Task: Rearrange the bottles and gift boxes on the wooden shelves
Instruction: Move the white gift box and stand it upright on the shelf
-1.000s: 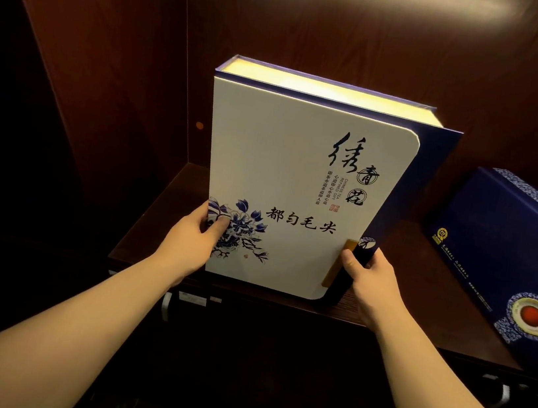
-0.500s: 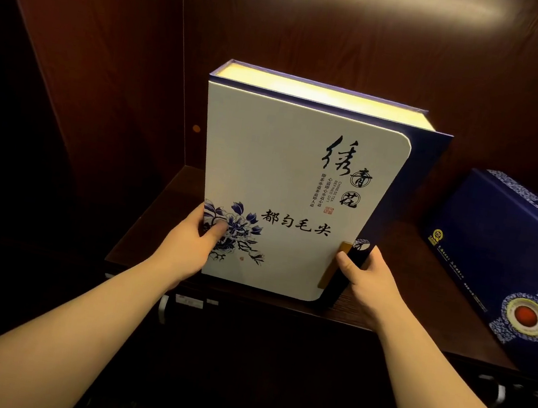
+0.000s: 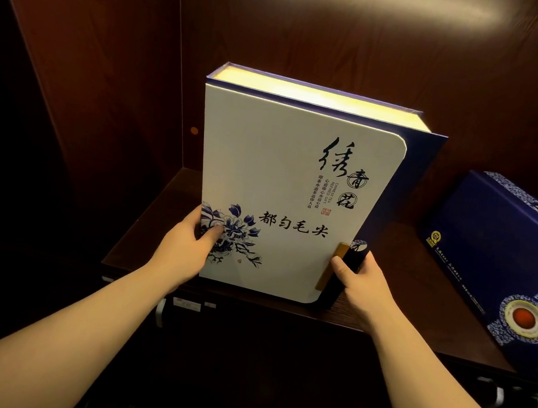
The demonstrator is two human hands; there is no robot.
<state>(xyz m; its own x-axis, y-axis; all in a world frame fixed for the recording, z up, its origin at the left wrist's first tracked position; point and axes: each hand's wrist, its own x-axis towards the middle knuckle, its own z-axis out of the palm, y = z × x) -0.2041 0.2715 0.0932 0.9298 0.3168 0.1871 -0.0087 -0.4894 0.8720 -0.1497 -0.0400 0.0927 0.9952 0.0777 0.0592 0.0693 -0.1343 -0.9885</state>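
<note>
My left thumb (image 3: 213,231) lay flat across the blue flower printed on the white gift box (image 3: 283,188), with the rest of my left hand (image 3: 181,250) wrapped round the box's lower left edge, its other fingers hidden behind; my right thumb (image 3: 338,265) pressed beside the tan clasp (image 3: 329,267) on the front, and my right hand (image 3: 365,283) closed round the dark blue spine at the lower right corner; so both hands clasped the box, one on each side, near its bottom; the box stood upright and leaned a little to the rear, its bottom edge at the front lip of the wooden shelf (image 3: 402,257), whether resting on the board or just lifted off it I could not tell; its white cover carried black brush characters and faced me, while the pale top edge caught the light from above; my bare forearms reached in from below; to the right, well apart from the box, a dark blue gift box (image 3: 502,257) with a red and gold round emblem leaned back on the same shelf; dark wooden panels closed in the left side and the back.
</note>
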